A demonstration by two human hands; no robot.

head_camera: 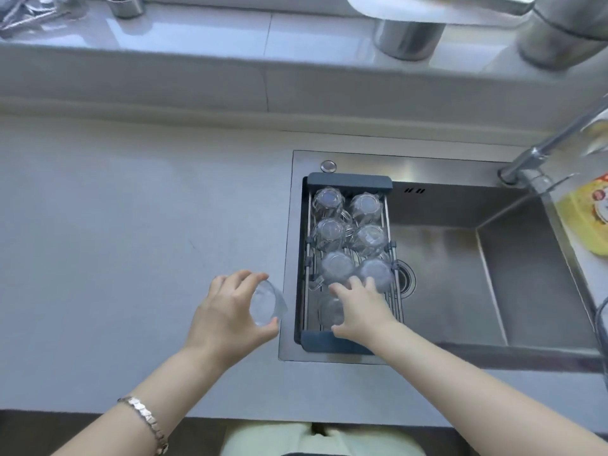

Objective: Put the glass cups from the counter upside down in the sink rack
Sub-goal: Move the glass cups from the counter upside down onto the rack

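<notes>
1. Left hand grips a glass cup around its wall, thumb on the near side, fingers over the far side. Cup is tilted, base toward camera, above the counter just off the sink's left edge.
2. Right hand is over the rack's near end, curled on another cup that looks seated or nearly seated. Fingers around the wall; can't tell if it's fully let go.
3. Rack: wire basket, dark end caps, spanning the left side of the sink. Six cups sit bottoms-up in two columns from the far end down. With the right-hand one, the only open slot appears to be the near right corner.
4. Handling, my read: light, rigid, smooth glass, probably slippery if wet, chips on contact with neighbours or wire. Best hold is mid-wall, as now; keep fingers off the rim so it lands flat.
5. Look: clear, thin-walled, short tumblers, some with small handles visible between rows. Transparency makes edges hard to see against the wire.
6. No other cups visible on the counter, so the left-hand cup is likely the last.
7. Risk: tight spacing, so clinking against the near-row cups when it goes in.
</notes>
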